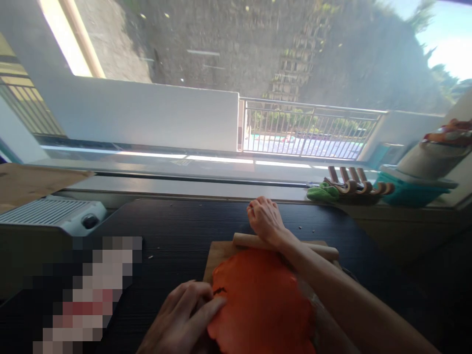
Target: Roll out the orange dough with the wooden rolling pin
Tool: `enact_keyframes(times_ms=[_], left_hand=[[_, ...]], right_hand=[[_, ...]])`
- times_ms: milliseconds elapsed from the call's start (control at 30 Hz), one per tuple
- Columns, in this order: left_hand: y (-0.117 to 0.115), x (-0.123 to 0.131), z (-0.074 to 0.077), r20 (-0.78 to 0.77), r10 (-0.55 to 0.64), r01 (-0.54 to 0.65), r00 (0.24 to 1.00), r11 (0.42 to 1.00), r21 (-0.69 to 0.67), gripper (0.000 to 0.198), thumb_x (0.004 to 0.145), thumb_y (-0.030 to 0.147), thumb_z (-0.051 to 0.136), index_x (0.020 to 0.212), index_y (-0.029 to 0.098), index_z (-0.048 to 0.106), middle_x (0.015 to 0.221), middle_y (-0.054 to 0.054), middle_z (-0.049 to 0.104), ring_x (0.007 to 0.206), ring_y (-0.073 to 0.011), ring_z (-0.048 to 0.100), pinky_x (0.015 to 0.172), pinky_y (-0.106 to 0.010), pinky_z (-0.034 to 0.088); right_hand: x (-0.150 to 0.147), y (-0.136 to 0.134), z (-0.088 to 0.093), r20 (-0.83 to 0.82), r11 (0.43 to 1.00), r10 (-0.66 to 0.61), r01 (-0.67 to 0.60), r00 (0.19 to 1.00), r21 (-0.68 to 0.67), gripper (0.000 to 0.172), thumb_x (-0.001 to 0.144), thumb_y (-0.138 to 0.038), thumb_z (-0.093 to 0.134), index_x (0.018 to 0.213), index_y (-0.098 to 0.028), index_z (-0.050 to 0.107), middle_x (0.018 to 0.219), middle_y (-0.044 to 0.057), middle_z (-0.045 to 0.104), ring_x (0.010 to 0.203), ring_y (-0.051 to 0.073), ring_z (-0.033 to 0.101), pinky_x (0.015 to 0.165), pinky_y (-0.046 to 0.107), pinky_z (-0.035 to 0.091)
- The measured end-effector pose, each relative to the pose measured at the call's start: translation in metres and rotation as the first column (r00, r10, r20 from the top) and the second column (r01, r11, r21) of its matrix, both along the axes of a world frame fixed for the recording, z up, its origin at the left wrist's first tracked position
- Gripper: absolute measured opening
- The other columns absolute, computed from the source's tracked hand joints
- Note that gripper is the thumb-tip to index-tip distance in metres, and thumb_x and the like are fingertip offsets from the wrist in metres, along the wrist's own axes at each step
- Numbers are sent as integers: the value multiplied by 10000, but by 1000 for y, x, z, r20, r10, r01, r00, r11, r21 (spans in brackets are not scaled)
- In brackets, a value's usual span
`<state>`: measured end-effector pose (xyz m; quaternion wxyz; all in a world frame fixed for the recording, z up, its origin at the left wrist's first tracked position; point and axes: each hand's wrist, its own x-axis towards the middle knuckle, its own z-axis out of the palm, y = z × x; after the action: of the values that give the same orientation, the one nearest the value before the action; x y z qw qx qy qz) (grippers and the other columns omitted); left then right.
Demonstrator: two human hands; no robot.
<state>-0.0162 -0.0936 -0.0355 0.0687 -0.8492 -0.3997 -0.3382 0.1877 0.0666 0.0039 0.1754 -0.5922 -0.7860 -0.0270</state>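
Note:
A flat, soft orange sheet of clay or dough (261, 300) with an uneven edge covers most of a wooden board (217, 250). At its left edge my left hand (188, 312) is closed, thumb on top and fingers curled at the rim. A small dark mark shows beside that thumb. Across the board's far side lies a wooden rolling pin (320, 250), partly hidden under my right forearm. Beyond the pin, my right hand (264, 216) is over the dark table with its fingers curled in; whatever they hold, if anything, is hidden.
Small pale crumbs dot the dark table (177, 221). A blurred-out patch (92, 295) covers something at left. Along the window sill stand a green cloth (322, 191), a curved wooden rack (354, 184) and a teal container (409, 189). A white heater (55, 214) is at far left.

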Motion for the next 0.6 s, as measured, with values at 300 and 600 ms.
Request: enact_keyframes(times_ms=[300, 600], left_hand=[[24, 14, 32, -132, -44, 44, 990, 999, -1, 288, 818, 92, 490, 973, 271, 654, 984, 19, 718, 991, -158, 631, 992, -348, 410], [30, 17, 83, 102, 230, -249, 968, 934, 257, 226, 918, 312, 451, 1018, 229, 636, 955, -18, 695, 921, -227, 614, 877, -383, 447]], right_hand=[[31, -64, -9, 82, 997, 79, -80, 994, 15, 392, 1017, -357, 342, 819, -204, 643, 820, 43, 695, 721, 166, 639, 652, 276, 339], [83, -37, 9, -145, 969, -236, 245, 961, 43, 449, 1037, -386, 238, 849, -223, 612, 784, 29, 697, 718, 164, 638, 602, 272, 290]])
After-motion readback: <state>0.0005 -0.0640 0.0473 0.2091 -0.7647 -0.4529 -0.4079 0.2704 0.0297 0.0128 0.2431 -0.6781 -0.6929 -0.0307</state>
